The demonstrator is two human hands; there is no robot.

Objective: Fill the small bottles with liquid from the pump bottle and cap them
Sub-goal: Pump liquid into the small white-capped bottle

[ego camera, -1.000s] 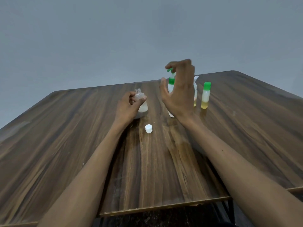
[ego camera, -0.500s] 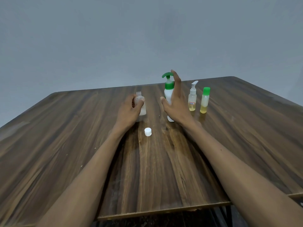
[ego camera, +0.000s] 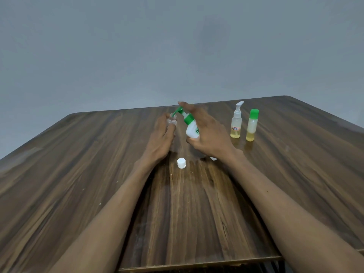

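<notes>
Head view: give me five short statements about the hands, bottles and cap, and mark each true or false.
1. The right hand holds the pump bottle tilted toward the small clear bottle. True.
2. The left hand holds nothing. False: it grips the small clear bottle.
3. The white cap sits on the small clear bottle. False: it lies on the table.
4. The green-capped bottle stands upright, untouched. True.
5. The spray bottle lies on its side. False: it stands upright.

We note both forearms extended forward. Left hand (ego camera: 160, 140) fingers curled in grip, raised off surface. Right hand (ego camera: 208, 133) thumb low, fingers arched over top.
</notes>
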